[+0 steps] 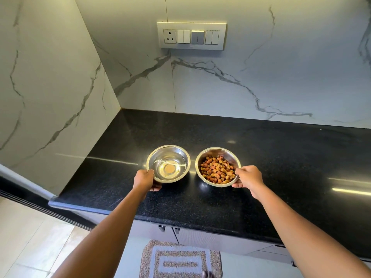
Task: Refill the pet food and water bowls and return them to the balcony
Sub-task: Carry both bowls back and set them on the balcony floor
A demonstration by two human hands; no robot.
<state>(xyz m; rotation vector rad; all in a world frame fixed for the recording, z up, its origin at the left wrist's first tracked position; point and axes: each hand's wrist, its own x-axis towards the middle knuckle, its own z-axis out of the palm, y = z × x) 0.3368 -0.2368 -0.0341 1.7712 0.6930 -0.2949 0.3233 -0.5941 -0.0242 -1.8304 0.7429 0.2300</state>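
Observation:
Two steel bowls sit side by side on the black granite counter [261, 157]. The left one is the water bowl [176, 155], holding clear water. The right one is the food bowl [208, 153], filled with brown kibble [216, 169]. My left hand [144, 178] grips the water bowl's near-left rim, thumb on top and fingers under its base. My right hand [250, 177] grips the food bowl's near-right rim the same way. Whether the bowls rest on the counter or are just off it I cannot tell.
White marble-look walls close the counter at the back and left, with a switch and socket panel [191, 36] on the back wall. The counter's front edge runs below my forearms. A patterned mat [180, 259] lies on the light tiled floor by the cabinets.

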